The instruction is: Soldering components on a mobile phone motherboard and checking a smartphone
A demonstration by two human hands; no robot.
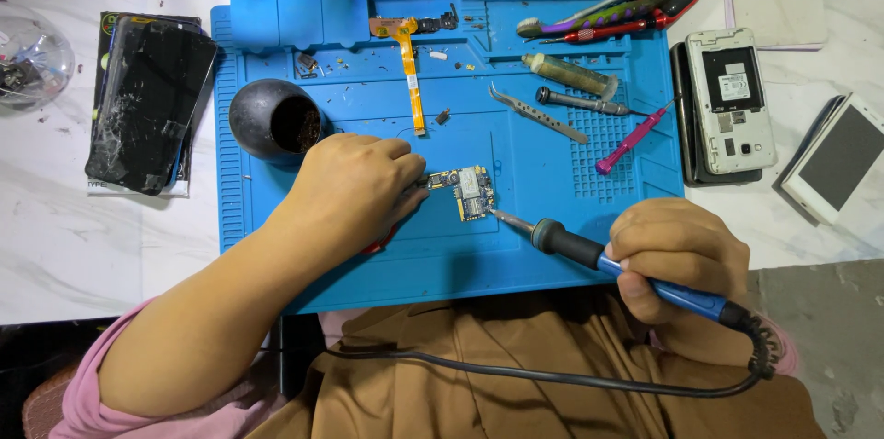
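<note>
Gripping blue soldering iron [626, 271], right hand [677, 255] fingers clamped; long axis runs right-to-left, tip on small circuit board [465, 190]. Left hand [354, 186] fingers pin board on blue mat [552, 227], white marble desk [74, 246]. Farther: tweezers [537, 112].

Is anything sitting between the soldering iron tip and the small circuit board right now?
Nothing visible. The soldering iron, held in the right hand, has its tip at the lower right edge of the circuit board, with only bare blue mat around it. The left hand is at the board's opposite side, clear of the tip.
</note>
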